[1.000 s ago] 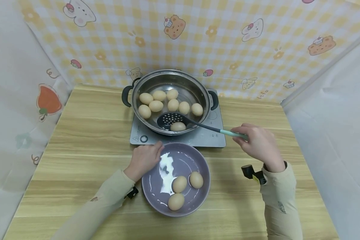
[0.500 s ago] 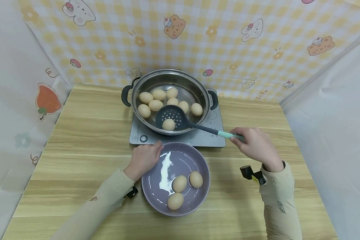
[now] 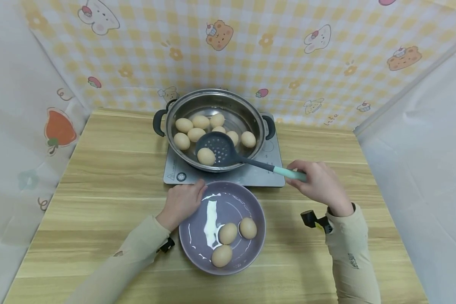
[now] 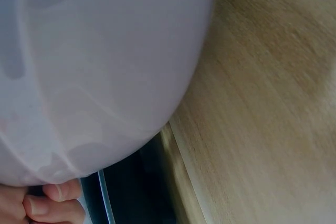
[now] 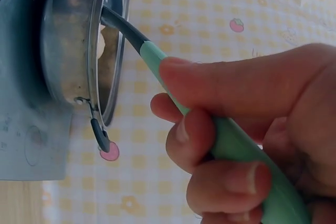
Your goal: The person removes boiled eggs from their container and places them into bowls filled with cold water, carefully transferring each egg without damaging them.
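Egg [image 3: 206, 156] sits in the dark skimmer [image 3: 225, 153] within the pot's rim [image 3: 259, 117], surely light, smooth, brittle and prone to roll, so best held level by that green handle [image 3: 286, 172], the right hand [image 3: 321, 182] curled round it, the left hand [image 3: 182, 202] gripping the purple bowl [image 3: 232, 204].

Head view: left hand [image 3: 180, 204] at 7–8 o'clock, back up, fingertips curled under; left forearm [image 3: 125, 255] aims 1–2. Right hand [image 3: 323, 183] at 3–4, wrist bent toward 10–11, fingers wrapped in grip, thumb straight. Right forearm [image 3: 354, 257] points about 12.
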`<move>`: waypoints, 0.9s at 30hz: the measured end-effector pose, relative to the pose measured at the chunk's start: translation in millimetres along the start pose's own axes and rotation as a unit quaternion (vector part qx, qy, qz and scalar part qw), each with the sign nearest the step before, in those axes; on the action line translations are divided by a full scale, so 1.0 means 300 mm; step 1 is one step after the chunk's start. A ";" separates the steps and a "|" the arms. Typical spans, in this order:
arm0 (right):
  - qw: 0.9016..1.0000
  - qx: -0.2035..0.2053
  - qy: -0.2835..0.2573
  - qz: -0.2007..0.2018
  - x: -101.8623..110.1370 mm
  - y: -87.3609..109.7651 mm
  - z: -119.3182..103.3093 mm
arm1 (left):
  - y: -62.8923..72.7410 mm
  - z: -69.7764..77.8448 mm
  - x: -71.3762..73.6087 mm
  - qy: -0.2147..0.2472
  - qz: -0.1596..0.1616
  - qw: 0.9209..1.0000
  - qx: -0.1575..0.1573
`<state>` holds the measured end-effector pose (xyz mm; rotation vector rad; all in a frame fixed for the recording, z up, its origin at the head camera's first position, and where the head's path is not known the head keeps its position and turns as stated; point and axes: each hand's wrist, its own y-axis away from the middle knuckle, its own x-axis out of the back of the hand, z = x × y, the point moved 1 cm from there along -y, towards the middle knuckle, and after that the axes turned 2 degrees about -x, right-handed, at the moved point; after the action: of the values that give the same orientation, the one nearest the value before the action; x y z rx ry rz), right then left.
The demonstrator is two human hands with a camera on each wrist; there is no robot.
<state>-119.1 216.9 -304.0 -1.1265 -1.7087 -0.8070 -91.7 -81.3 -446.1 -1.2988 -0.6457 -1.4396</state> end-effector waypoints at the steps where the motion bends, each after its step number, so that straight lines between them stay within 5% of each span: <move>1: 1.000 -0.001 -0.004 -0.006 -0.002 -0.002 0.000 | 0.000 0.000 0.000 0.000 0.000 1.000 0.000; 10: 0.998 0.016 -0.030 -0.054 -0.018 -0.015 0.003 | 0.002 0.002 -0.002 -0.003 0.010 1.000 0.001; 27: 0.998 0.006 -0.044 -0.055 0.031 0.026 0.001 | 0.004 0.002 -0.001 -0.003 0.015 1.000 0.002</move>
<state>-113.5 223.2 -295.3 -1.0813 -1.8592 -0.8256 -90.5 -81.1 -446.4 -1.3038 -0.6309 -1.4106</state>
